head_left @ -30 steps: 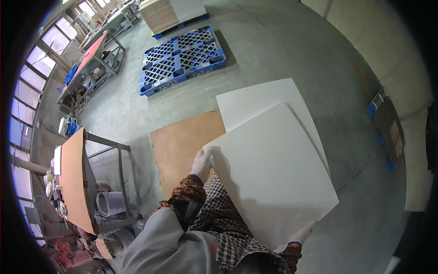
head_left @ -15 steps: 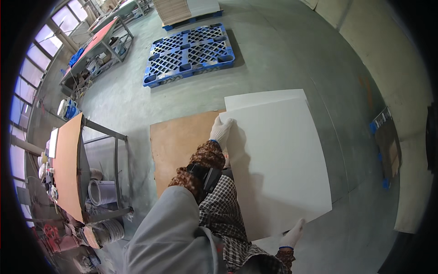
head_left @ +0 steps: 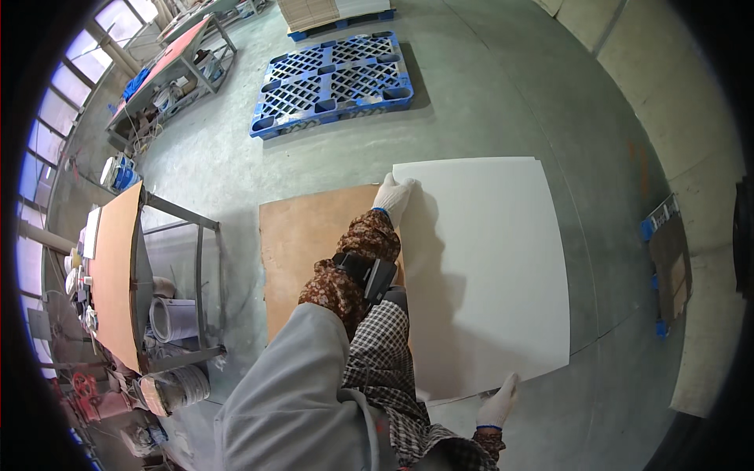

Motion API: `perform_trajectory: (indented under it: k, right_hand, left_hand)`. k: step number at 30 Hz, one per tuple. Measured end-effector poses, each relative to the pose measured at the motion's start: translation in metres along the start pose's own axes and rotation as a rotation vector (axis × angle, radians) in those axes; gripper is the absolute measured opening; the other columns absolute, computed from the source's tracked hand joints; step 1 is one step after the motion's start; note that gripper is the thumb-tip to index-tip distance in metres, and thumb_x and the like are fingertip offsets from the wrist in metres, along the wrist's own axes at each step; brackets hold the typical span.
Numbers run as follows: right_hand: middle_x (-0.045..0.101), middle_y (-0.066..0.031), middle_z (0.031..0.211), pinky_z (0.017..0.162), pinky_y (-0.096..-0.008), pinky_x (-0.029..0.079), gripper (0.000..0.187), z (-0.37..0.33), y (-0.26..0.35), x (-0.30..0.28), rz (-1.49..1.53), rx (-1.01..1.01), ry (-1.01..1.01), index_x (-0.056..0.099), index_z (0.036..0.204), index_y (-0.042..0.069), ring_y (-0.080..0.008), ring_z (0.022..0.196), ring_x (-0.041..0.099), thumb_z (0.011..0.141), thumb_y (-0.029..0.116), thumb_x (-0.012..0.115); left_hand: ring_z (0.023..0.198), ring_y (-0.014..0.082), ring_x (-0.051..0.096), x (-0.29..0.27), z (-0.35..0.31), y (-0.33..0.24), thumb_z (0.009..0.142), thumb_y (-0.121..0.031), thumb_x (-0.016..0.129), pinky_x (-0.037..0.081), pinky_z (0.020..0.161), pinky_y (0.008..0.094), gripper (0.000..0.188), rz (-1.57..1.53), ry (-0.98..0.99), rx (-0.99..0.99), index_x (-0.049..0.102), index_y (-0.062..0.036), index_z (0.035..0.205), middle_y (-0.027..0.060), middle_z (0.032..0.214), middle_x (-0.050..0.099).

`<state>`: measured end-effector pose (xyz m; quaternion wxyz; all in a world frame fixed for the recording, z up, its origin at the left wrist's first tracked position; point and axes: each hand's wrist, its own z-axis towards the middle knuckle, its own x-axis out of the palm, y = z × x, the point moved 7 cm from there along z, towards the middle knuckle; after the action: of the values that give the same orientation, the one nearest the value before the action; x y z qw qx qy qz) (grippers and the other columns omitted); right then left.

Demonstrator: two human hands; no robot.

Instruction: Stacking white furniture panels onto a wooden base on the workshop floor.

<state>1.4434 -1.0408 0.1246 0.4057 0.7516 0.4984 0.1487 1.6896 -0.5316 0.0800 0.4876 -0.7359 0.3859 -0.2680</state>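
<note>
A large white sheet (head_left: 503,259) lies in front of me on the right, nearly flush with another white sheet beneath it, of which only a thin edge shows at the far right corner. My left hand (head_left: 394,196), in a white knit glove, pinches the sheet's far left corner. At the near edge, my right hand (head_left: 496,404), gloved the same way, grips the sheet with its thumb pointing up; its other fingers are partly hidden. To the left, partly behind my left arm, is a flat brown board (head_left: 314,235).
A blue plastic pallet (head_left: 334,82) lies on the floor ahead, with a loaded pallet (head_left: 334,12) beyond it. At left stands a metal-legged table (head_left: 118,275) with a brown top, a bucket (head_left: 174,320) beneath. Cardboard (head_left: 671,263) rests by the right wall.
The white sheet has shifted forward and settled, covering the strip of the sheet below that showed at the far edge. My left hand moved forward and slightly right with it.
</note>
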Motion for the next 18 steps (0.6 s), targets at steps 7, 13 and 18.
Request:
perform_trajectory:
  k: [7, 13, 18]
  right_hand:
    - [0.060, -0.0144, 0.122, 0.077, -0.0428, 0.060, 0.060, 0.004, 0.004, 0.008, -0.109, -0.014, 0.186, 0.049, 0.138, 0.000, -0.0269, 0.102, 0.065, 0.104, 0.049, 0.050]
    - [0.063, -0.0147, 0.109, 0.070, -0.0393, 0.060, 0.052, 0.003, 0.010, 0.012, -0.169, -0.024, 0.190, 0.055, 0.125, -0.004, -0.0245, 0.087, 0.067, 0.104, 0.043, 0.052]
    - [0.063, -0.0140, 0.099, 0.065, -0.0383, 0.060, 0.048, 0.008, 0.007, 0.003, -0.367, -0.048, 0.239, 0.055, 0.116, -0.005, -0.0239, 0.076, 0.066, 0.104, 0.042, 0.053]
  left_hand:
    - [0.098, 0.0176, 0.064, -0.002, 0.011, 0.005, 0.098, -0.022, 0.062, 0.053, 0.087, 0.0332, 0.033, -0.042, 0.007, -0.007, 0.058, -0.0005, 0.122, 0.0082, 0.110, 0.067]
    - [0.100, 0.0193, 0.063, -0.006, 0.022, 0.004, 0.098, -0.022, 0.062, 0.052, 0.089, 0.0337, 0.035, 0.036, 0.021, 0.022, 0.057, 0.0006, 0.124, 0.0097, 0.110, 0.066]
    - [0.107, 0.0261, 0.064, -0.005, 0.007, -0.031, 0.095, -0.031, 0.063, 0.052, 0.093, 0.0379, 0.050, 0.515, -0.074, 0.013, 0.054, 0.0034, 0.129, 0.0169, 0.118, 0.066]
